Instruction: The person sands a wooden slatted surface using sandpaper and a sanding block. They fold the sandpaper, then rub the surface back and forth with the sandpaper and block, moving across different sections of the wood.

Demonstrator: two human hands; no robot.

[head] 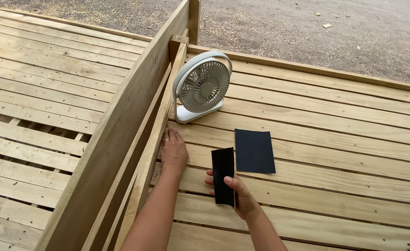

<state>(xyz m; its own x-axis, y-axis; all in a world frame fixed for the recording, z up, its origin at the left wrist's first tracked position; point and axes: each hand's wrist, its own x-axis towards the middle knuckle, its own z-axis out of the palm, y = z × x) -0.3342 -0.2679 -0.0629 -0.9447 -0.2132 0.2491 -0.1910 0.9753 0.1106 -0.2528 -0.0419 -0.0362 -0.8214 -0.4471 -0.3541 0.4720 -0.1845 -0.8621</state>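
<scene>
Right hand (240,197) pinches a folded dark abrasive sheet (223,175) above the slatted deck (335,186); thin, limp, best held at its edge. Left hand (173,151) lies flat, holding nothing, by the rail (156,139).

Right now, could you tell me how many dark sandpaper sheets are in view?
2. One folded sheet is held in the right hand; one flat sheet lies on the wooden slats near the small fan. None seems hidden.
</scene>
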